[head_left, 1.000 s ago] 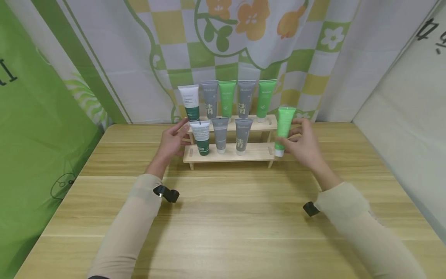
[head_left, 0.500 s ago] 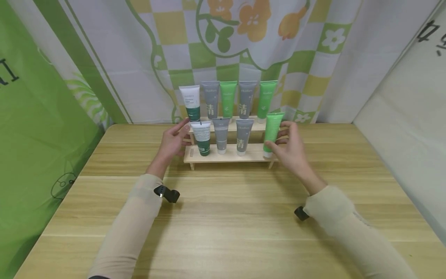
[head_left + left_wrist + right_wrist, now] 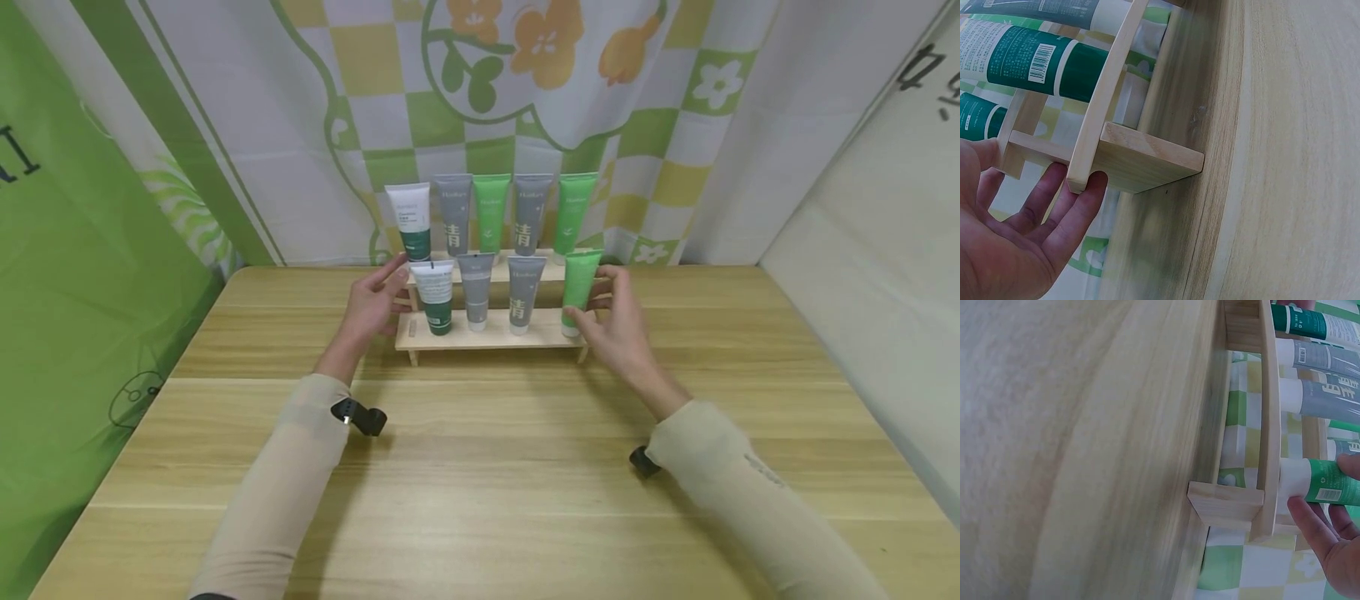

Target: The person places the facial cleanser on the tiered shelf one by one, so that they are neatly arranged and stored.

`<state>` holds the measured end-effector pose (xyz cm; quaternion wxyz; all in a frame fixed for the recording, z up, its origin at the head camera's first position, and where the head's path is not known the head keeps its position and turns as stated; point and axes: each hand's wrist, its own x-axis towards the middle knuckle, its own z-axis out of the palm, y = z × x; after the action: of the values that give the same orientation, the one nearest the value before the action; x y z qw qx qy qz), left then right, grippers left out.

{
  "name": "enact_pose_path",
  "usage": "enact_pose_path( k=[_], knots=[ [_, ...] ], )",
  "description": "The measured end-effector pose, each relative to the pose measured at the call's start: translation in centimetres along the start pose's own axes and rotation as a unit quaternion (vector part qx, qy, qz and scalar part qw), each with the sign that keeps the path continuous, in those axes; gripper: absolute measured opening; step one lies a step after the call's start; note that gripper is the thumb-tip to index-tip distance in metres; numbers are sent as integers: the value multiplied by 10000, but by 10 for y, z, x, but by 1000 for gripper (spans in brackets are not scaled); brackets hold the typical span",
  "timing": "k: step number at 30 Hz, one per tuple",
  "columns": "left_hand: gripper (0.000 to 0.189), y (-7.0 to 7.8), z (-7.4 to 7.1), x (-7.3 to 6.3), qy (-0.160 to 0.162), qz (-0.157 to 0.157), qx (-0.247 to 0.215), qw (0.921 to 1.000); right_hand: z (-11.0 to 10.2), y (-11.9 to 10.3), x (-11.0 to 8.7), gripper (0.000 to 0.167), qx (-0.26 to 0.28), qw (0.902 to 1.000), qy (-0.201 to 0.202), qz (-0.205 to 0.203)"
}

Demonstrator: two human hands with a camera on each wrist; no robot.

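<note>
A two-tier wooden display rack (image 3: pixel 487 340) stands on the table, bearing squeeze tubes on both steps. My right hand (image 3: pixel 618 325) grips a light green tube (image 3: pixel 580 283) with a white cap, upright at the right end of the lower step. In the right wrist view, its white cap (image 3: pixel 1294 478) is right at the board, with the thumb and fingers around the tube. My left hand (image 3: pixel 369 307) holds the rack's left end, its fingertips against the board ends in the left wrist view. Beside it stands a white and dark green tube (image 3: pixel 433 296).
Two grey tubes, including one (image 3: pixel 525 292) with a large character, share the lower step. Several white, grey and green tubes (image 3: pixel 491 212) line the upper step. A patterned curtain (image 3: pixel 435 117) hangs close behind. The wooden table (image 3: pixel 480 467) extends in front.
My right hand has moved left and slightly down with the light green tube, from beside the rack to the right end of its lower step. My left hand stays at the rack.
</note>
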<state>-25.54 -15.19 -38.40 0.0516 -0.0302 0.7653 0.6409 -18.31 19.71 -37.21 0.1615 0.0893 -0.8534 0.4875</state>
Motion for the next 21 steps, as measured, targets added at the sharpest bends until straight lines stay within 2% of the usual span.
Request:
enact_pose_path(
  k=[8, 21],
  knots=[
    [49, 1, 0, 0, -18, -24, -26, 10000, 8, -1, -2, 66, 42, 9998, 157, -139],
    [47, 0, 0, 0, 18, 43, -53, 10000, 13, 1, -4, 62, 105, 9996, 177, -174]
  ],
)
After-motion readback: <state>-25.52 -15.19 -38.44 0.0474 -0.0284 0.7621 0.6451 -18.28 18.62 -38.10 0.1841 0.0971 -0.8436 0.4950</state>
